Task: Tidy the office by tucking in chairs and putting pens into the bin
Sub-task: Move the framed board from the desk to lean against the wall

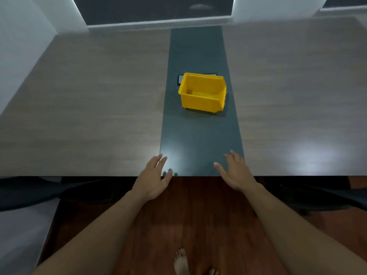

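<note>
A yellow plastic bin (202, 93) stands on the dark centre strip (198, 135) of a long wooden table (89, 106); its inside looks empty. My left hand (154, 178) hovers over the table's near edge, fingers spread, holding nothing. My right hand (233, 171) is beside it to the right, also spread and holding nothing. Both hands are well short of the bin. Dark chair backs show under the table's near edge, one at the left (39, 193) and one at the right (317, 195). No pen is visible.
A small black-framed panel (180, 79) lies in the strip just behind the bin. Dark windows and white walls are beyond the table's far end. Reddish wood floor (188, 215) and my bare feet are below.
</note>
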Action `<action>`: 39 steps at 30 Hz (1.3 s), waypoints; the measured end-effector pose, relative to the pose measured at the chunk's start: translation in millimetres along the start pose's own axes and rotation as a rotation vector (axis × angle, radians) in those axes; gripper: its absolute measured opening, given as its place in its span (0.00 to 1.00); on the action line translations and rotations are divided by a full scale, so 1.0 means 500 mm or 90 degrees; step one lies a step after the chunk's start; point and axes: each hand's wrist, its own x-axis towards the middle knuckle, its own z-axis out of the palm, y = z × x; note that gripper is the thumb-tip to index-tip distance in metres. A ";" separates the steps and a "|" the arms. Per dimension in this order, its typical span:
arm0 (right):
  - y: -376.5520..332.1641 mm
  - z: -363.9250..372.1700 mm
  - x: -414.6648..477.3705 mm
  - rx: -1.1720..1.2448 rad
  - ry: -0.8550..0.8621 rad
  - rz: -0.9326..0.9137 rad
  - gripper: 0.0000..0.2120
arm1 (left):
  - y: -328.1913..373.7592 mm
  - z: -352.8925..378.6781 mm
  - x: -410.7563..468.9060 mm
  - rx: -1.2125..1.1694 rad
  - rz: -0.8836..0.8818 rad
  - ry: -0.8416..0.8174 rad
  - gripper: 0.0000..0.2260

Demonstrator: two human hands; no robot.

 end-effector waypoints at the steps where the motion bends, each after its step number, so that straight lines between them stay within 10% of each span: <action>1: 0.010 0.020 0.036 -0.015 0.006 -0.004 0.39 | -0.004 0.022 0.038 0.014 0.014 0.006 0.33; 15: 0.106 0.243 0.214 -0.207 0.324 -0.052 0.37 | -0.087 0.280 0.295 0.209 0.039 0.199 0.31; 39: 0.116 0.264 0.211 -0.236 0.386 -0.081 0.39 | -0.101 0.315 0.288 0.207 0.065 0.328 0.32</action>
